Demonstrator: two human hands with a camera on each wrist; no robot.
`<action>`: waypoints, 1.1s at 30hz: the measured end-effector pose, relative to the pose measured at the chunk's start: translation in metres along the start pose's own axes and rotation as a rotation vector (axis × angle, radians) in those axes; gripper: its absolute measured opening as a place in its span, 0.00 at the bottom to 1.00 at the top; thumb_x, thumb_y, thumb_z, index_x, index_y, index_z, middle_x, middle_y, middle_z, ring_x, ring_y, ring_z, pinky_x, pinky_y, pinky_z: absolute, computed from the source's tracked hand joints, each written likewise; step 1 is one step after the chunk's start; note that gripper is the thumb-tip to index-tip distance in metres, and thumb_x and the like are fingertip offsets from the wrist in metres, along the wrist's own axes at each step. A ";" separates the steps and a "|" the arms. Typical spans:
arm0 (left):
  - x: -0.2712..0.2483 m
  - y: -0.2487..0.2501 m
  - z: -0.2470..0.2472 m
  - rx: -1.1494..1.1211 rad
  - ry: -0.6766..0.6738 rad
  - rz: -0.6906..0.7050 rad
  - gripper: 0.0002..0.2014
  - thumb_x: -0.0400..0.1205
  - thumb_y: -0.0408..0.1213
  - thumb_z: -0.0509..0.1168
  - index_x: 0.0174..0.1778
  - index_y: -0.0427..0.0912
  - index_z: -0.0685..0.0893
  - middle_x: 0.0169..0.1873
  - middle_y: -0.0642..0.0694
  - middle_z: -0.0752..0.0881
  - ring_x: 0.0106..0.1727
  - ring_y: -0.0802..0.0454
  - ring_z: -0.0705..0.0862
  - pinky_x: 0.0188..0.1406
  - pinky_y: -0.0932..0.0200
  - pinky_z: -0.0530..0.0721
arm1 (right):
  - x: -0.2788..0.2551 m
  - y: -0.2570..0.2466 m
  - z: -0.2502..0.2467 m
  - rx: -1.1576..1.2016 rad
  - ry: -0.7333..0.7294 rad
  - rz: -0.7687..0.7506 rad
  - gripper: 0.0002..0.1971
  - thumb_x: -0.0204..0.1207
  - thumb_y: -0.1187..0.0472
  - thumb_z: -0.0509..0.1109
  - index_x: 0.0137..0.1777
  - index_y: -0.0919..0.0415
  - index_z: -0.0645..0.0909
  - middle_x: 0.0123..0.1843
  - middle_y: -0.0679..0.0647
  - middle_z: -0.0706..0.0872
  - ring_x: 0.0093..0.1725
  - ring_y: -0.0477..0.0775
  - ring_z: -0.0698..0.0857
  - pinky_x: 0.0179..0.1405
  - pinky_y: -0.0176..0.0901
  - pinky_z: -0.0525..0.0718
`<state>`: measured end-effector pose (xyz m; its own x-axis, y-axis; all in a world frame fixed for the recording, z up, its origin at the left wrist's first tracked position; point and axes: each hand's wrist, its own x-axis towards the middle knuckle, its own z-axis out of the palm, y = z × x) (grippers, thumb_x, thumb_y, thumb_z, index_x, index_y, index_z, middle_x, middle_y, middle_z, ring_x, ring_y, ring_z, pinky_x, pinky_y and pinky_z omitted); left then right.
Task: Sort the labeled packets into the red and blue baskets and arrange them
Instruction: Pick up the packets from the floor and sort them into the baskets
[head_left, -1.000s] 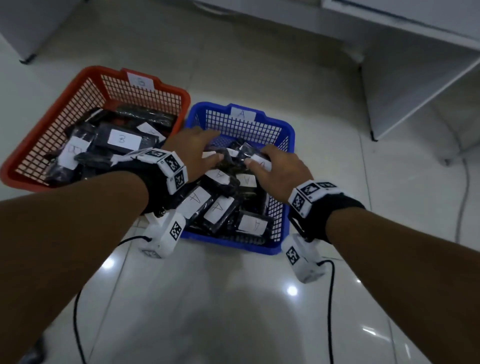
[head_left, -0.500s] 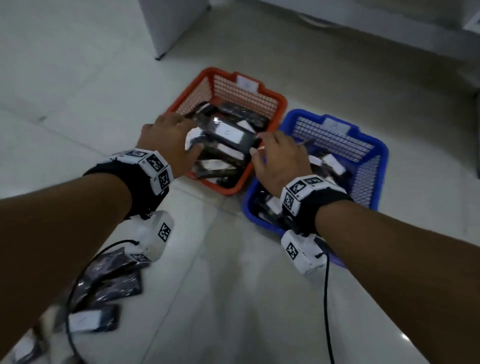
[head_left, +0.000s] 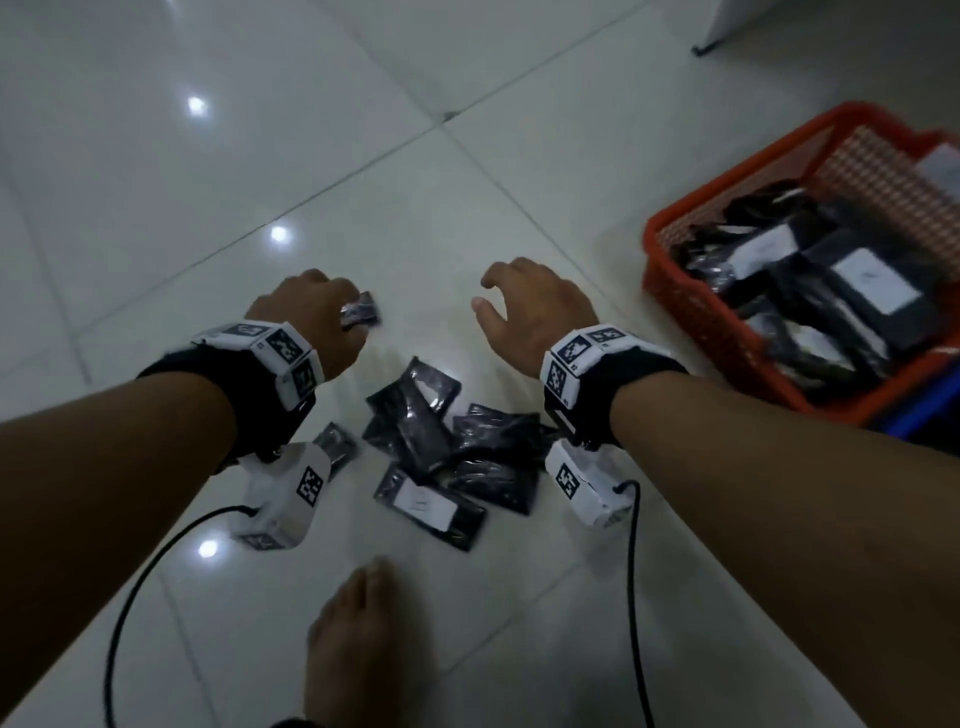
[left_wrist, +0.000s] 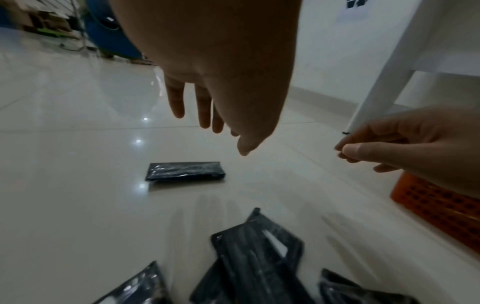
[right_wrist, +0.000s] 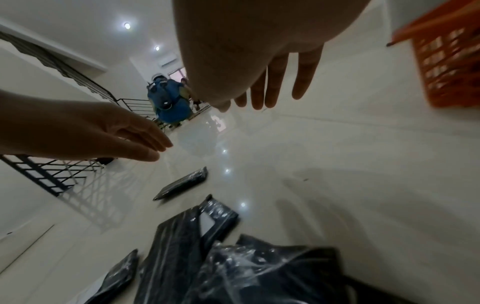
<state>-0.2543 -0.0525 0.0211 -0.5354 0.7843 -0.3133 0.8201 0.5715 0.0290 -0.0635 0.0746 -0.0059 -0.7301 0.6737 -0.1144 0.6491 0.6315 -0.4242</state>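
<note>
We hold both hands, left (head_left: 306, 317) and right (head_left: 535, 312), open and empty above packets (head_left: 457, 452) on the floor (head_left: 156, 156) beside the red basket (head_left: 691, 312)

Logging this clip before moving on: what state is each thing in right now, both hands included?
Left hand: open, fingers straight, above the floor, holding nothing.
Right hand: open, fingers spread, holding nothing.
Single packet: flat on the floor, apart from the pile, untouched.
Pile of packets: loose, overlapping on the floor, unsorted.
Red basket: on the floor, holding many packets.
</note>
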 end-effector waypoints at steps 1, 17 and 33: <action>0.001 -0.014 0.007 0.001 -0.021 -0.029 0.21 0.78 0.48 0.66 0.67 0.49 0.80 0.64 0.39 0.79 0.64 0.35 0.78 0.61 0.42 0.79 | 0.006 -0.009 0.011 0.009 -0.051 -0.024 0.18 0.82 0.46 0.61 0.68 0.52 0.76 0.67 0.50 0.80 0.64 0.55 0.80 0.61 0.48 0.75; 0.071 -0.046 0.057 -0.131 -0.107 -0.014 0.28 0.74 0.46 0.72 0.70 0.49 0.76 0.62 0.38 0.78 0.61 0.35 0.79 0.58 0.43 0.80 | 0.061 -0.023 0.057 -0.075 -0.703 -0.193 0.21 0.73 0.53 0.75 0.67 0.45 0.81 0.51 0.44 0.80 0.58 0.50 0.82 0.55 0.44 0.81; 0.077 0.000 0.045 -0.322 -0.097 -0.050 0.13 0.83 0.44 0.60 0.55 0.38 0.76 0.46 0.38 0.80 0.43 0.41 0.78 0.42 0.54 0.74 | 0.041 0.014 0.035 0.155 -0.519 0.041 0.17 0.74 0.59 0.72 0.63 0.52 0.79 0.48 0.47 0.80 0.48 0.52 0.79 0.45 0.38 0.73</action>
<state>-0.2864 -0.0032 -0.0459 -0.5390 0.7355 -0.4104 0.6790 0.6678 0.3049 -0.0915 0.0979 -0.0483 -0.7399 0.3933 -0.5457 0.6687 0.5186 -0.5329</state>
